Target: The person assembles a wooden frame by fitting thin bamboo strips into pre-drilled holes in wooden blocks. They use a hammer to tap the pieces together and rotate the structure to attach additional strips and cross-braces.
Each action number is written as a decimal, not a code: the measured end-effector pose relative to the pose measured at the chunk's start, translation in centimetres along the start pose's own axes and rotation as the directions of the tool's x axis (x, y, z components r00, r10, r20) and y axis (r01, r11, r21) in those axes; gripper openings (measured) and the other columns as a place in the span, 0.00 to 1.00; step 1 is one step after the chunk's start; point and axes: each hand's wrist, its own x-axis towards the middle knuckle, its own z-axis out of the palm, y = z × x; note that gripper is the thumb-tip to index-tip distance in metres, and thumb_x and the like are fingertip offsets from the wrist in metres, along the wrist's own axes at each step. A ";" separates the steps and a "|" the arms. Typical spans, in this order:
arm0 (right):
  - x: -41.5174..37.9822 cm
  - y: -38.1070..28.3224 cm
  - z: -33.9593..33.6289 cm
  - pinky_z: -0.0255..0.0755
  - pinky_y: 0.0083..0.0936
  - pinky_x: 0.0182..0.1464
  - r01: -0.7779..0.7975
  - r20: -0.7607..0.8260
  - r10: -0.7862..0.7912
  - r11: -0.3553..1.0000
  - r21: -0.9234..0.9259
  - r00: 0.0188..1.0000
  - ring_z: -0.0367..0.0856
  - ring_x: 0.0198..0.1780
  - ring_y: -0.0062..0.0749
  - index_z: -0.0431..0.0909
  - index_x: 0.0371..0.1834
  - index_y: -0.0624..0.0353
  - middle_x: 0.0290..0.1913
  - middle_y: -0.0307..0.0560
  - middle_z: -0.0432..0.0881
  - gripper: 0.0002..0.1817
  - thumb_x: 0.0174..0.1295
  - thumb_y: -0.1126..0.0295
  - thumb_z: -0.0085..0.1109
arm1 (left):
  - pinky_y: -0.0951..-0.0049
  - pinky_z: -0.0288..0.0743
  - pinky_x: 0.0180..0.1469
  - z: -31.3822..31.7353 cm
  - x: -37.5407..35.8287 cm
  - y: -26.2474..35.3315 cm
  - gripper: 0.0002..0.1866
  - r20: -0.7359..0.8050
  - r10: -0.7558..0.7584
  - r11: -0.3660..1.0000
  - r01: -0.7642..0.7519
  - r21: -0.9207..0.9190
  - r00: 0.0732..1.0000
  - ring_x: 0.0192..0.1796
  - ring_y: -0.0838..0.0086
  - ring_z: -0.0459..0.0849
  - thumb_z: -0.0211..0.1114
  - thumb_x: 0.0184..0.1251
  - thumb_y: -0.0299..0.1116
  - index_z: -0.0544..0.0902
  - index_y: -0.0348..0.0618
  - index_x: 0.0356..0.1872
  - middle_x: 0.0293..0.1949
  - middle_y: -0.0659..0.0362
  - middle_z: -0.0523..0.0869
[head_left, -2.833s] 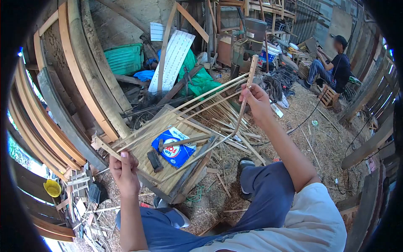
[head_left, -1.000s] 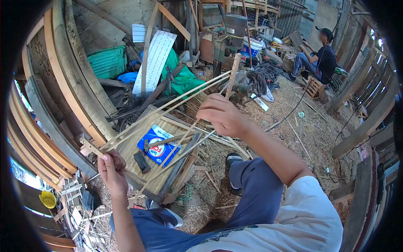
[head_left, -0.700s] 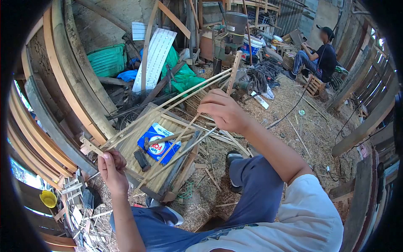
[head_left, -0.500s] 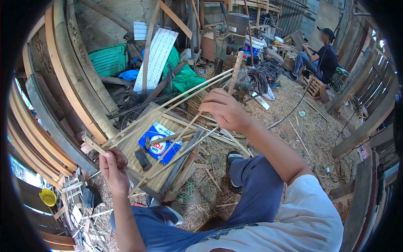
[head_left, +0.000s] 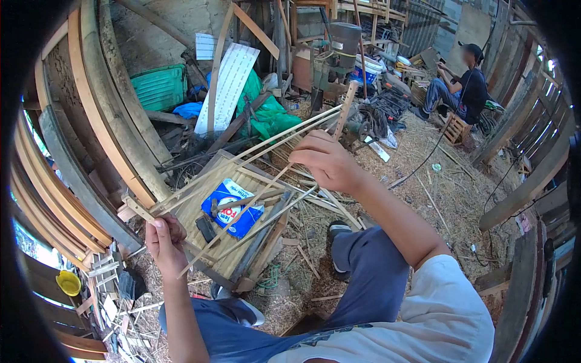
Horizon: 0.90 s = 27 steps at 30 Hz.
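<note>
My left hand (head_left: 166,242) is closed on a short wooden end piece (head_left: 139,210) of a light wooden frame. Two long thin slats (head_left: 266,142) of this frame run from that end to a drilled crosspiece (head_left: 345,112) at the upper right. Between the fingertips of my right hand (head_left: 324,158) is a thin wooden strip (head_left: 248,206), slanting down toward my left wrist. Below the frame, a blue packet (head_left: 233,209) marked FOX lies on a low slatted wooden table (head_left: 227,245), with a dark block (head_left: 205,228) beside it.
A person (head_left: 460,85) sits on a wooden crate (head_left: 455,128) at the far right. Bent planks (head_left: 91,109) lean at the left. A green crate (head_left: 158,86), a white perforated panel (head_left: 227,88) and green sheeting (head_left: 266,115) lie behind the table. Shavings and a black cable (head_left: 423,166) cover the floor.
The thin strip in my right hand now reaches farther down and left, its lower end near my left wrist. Both hands stay almost in place, and the view has shifted slightly.
</note>
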 end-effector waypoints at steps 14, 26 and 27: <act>0.1 0.0 -0.5 0.72 0.38 0.49 -0.018 -0.049 0.017 1.000 -0.014 0.999 0.77 0.45 0.46 0.82 0.47 0.57 0.41 0.46 0.79 0.16 0.55 0.82 0.60 | 0.77 0.53 0.28 0.0 0.0 0.1 0.17 -0.009 -0.011 1.000 0.011 -0.018 1.000 0.24 0.83 0.58 0.55 0.82 0.47 0.75 0.43 0.40 0.25 0.68 0.67; 0.3 -0.3 -0.1 0.72 0.38 0.48 -0.003 -0.029 0.004 1.000 0.030 1.000 0.77 0.47 0.46 0.82 0.47 0.57 0.42 0.46 0.80 0.15 0.57 0.82 0.60 | 0.77 0.52 0.28 0.7 -0.1 0.4 0.17 -0.025 0.003 1.000 -0.003 0.009 1.000 0.24 0.83 0.58 0.53 0.83 0.46 0.74 0.41 0.40 0.22 0.69 0.62; 0.3 -0.2 -0.2 0.72 0.38 0.48 -0.006 -0.033 0.007 0.999 0.032 0.999 0.77 0.46 0.46 0.82 0.47 0.57 0.41 0.46 0.80 0.15 0.57 0.82 0.60 | 0.77 0.52 0.28 0.7 -0.1 0.5 0.17 -0.028 0.000 1.000 0.000 0.012 1.000 0.24 0.83 0.58 0.53 0.83 0.46 0.74 0.42 0.40 0.22 0.68 0.62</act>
